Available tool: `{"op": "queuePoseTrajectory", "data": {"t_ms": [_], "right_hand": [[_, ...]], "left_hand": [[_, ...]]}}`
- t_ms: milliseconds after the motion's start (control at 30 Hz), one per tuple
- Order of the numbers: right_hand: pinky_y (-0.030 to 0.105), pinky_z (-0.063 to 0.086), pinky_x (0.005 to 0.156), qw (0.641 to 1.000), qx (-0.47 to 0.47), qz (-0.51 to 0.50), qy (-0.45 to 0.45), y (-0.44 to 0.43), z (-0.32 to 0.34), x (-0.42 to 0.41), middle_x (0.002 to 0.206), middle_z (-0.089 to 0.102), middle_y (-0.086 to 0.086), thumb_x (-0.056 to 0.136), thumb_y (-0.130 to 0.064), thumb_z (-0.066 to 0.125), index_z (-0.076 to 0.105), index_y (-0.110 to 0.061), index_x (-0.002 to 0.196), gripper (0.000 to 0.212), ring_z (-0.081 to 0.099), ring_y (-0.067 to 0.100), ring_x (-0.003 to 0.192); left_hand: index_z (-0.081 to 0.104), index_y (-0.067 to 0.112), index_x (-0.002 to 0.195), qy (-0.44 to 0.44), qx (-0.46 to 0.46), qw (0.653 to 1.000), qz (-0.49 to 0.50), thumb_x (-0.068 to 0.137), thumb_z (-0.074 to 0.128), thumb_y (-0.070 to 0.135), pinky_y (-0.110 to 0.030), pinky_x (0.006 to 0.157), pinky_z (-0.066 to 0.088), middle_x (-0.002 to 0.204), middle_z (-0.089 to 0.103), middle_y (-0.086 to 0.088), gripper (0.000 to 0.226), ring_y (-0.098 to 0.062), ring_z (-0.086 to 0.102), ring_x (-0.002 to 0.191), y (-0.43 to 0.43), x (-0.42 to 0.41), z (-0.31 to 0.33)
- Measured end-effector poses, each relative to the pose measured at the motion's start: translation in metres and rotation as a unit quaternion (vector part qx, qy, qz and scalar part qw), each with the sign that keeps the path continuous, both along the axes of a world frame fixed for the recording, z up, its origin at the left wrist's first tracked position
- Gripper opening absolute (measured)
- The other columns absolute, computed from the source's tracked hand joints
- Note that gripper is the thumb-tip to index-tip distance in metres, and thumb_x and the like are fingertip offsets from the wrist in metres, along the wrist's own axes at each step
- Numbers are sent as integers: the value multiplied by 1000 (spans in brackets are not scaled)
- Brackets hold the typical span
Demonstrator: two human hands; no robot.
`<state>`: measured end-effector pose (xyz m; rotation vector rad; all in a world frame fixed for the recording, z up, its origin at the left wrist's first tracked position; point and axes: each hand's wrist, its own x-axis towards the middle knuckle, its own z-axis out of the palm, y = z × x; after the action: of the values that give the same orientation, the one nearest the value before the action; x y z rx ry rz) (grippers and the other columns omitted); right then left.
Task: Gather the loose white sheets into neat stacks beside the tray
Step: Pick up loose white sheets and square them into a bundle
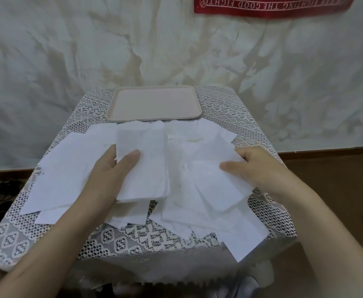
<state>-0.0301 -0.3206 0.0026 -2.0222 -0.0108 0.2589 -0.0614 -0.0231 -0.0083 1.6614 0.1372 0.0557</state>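
Gripped a squared stack (143,166) in the left hand (109,175), thumb on top, fingers hidden beneath. Left loose white sheets (189,201) strewn under and between both thumbs, tray (154,104) beyond them. Pinched one sheet (219,183) with the right hand (260,166), thumb on top. Likely risked dragging overlapped neighbours askew or off the near edge.

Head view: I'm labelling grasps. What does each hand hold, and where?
Left hand grips a stack by its left edge, thumb on top. Right hand pinches a loose sheet by its right edge.
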Motion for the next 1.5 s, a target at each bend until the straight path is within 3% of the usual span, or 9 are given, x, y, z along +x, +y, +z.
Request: {"op": "queuePoseTrajectory", "data": {"t_ms": [67, 200, 400, 567, 767, 867, 1167, 1300, 1500], "right_hand": [[25, 56, 61, 998, -53, 42, 7, 1, -4, 0, 78, 75, -6, 88, -28, 76, 73, -12, 91, 17, 71, 8, 65], [46, 59, 87, 988, -136, 68, 3, 5, -11, 1, 97, 76, -14, 55, -64, 71, 72, -31, 103, 58, 73, 10, 91], [48, 58, 88, 990, -116, 71, -32, 7, -22, 15, 92, 77, -8, 72, -45, 76, 74, -24, 93, 30, 73, 13, 89], [35, 57, 79, 991, -73, -34, -103, 17, -26, 33, 87, 74, -8, 91, -29, 74, 71, -26, 92, 4, 71, 14, 84], [36, 47, 65, 987, -62, -61, -133, 32, -27, 46, 74, 64, 3, 88, -26, 73, 62, -8, 84, 22, 59, 24, 69], [47, 55, 72, 982, -62, -77, -158, 28, -26, 40, 84, 69, 10, 89, -30, 72, 65, -10, 89, 21, 65, 34, 80], [21, 53, 62, 982, 72, -123, -128, -3, -13, 24, 83, 77, -13, 96, -18, 69, 73, -25, 90, 10, 70, 4, 75], [41, 60, 81, 978, 140, -132, -80, 5, -14, 21, 98, 80, -1, 96, -19, 70, 76, -17, 103, 10, 76, 21, 93], [32, 57, 68, 989, 92, -83, -75, 27, -22, 18, 88, 79, 0, 95, -15, 69, 74, -19, 88, 10, 74, 15, 78]], "left_hand": [[71, 36, 122, 2, 1, 1000, -1, 102, 62, 40, -60, 100, 56, 115, 78, 4, 23, -23, 76, 106, -2, 1, -1], [70, 36, 124, 8, 2, 1000, -5, 102, 61, 40, -56, 96, 58, 116, 79, 4, 25, -21, 77, 104, -4, 2, -3], [70, 37, 124, 4, 7, 1000, -15, 99, 61, 43, -53, 94, 58, 116, 79, 4, 27, -21, 77, 102, -2, 3, -3], [71, 36, 124, -9, 2, 1000, -8, 89, 64, 50, -62, 101, 54, 118, 78, 3, 38, -23, 76, 106, 1, 5, 1], [70, 33, 126, -13, -5, 1000, -9, 89, 64, 48, -59, 100, 55, 120, 78, 3, 40, -22, 76, 108, 3, 7, 0], [71, 35, 124, -15, -9, 1000, -9, 90, 64, 47, -56, 99, 57, 119, 78, 5, 36, -20, 76, 106, 4, 7, -1], [71, 33, 125, -23, -13, 1000, -13, 91, 66, 48, -61, 100, 55, 118, 78, 1, 38, -25, 76, 108, 7, 1, 5], [71, 33, 126, -25, -21, 999, -28, 95, 63, 43, -55, 98, 57, 118, 79, 1, 34, -24, 76, 106, 5, -1, 8], [69, 32, 124, -12, -16, 1000, 7, 102, 61, 37, -40, 83, 57, 110, 79, 8, 23, -18, 76, 101, -1, 3, -4]]}}
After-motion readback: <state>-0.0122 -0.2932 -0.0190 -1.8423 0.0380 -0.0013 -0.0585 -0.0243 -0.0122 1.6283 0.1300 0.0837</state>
